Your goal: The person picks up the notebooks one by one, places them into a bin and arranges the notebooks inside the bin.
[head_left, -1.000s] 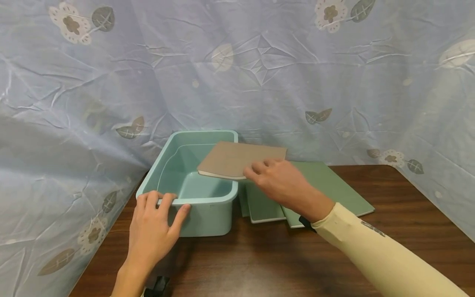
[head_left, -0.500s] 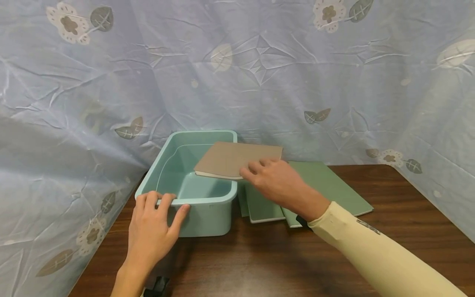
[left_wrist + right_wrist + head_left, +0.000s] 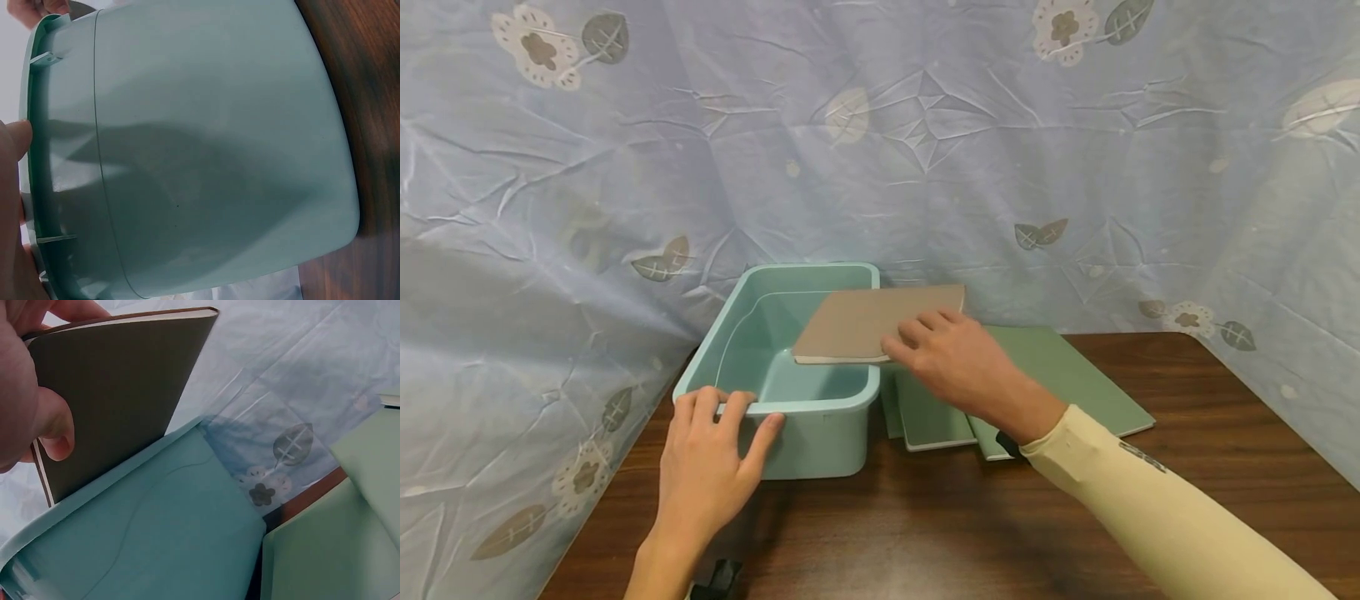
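A brown-covered notebook (image 3: 857, 323) with pale page edges is held over the right rim of a light teal plastic tub (image 3: 820, 446). My right hand (image 3: 962, 367) pinches it at its near right corner, thumb (image 3: 56, 434) on the underside and fingers on the top cover. The notebook's left part reaches over the tub's inside, where no other object shows. At the tub's near left corner, my left hand (image 3: 706, 467) grips the rim, fingers hooked over it and thumb along the outside. In the left wrist view the tub's outer wall (image 3: 206, 150) fills most of the picture.
Right of the tub, several green notebooks lie overlapping on the dark wooden table (image 3: 925, 533), among them a large one (image 3: 1067, 375) and a nearer one (image 3: 932, 417). A flower-patterned cloth (image 3: 925, 167) hangs behind and along both sides.
The brown notebook has shifted slightly left, its far edge rising and its near left corner dipping a little. My right hand moved with it; my left hand and the tub stayed put.
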`<state>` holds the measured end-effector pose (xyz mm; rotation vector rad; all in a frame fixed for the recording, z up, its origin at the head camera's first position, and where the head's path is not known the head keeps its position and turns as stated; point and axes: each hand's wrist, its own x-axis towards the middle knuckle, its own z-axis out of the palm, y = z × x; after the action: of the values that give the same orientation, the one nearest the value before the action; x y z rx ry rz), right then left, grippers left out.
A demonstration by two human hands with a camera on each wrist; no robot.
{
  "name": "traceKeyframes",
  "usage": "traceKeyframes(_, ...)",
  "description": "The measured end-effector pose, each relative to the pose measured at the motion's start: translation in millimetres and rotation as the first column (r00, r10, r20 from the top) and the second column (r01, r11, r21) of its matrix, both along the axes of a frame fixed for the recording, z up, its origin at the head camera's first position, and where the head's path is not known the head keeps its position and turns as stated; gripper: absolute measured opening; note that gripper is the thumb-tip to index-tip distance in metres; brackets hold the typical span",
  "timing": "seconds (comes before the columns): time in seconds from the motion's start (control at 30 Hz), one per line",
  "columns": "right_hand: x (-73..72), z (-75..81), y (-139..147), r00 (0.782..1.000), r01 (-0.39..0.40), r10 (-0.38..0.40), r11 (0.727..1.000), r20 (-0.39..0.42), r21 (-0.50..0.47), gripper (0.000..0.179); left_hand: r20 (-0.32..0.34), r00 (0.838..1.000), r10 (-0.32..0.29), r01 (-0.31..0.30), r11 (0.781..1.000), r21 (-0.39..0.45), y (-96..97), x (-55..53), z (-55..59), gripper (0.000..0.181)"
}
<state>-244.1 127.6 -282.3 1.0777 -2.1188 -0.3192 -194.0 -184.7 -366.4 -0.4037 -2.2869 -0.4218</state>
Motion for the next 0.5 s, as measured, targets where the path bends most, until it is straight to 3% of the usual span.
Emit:
traceKeyframes(0.2,-1.9,-0.8,-0.4,0.999,0.007,-0.007,1.000,-0.048,0.001,0.030,0.000,1.000,-0.002,0.002,1.000,-0.002,-0.2,-0.6,0.0,0.039)
traceKeyframes(0.5,-1.9,-3.0,-1.1,0.999,0.046,-0.046,0.999,-0.011,0.001,0.037,0.009,1.000,-0.003,0.003,1.000,0.006,-0.5,0.0,-0.1,0.039)
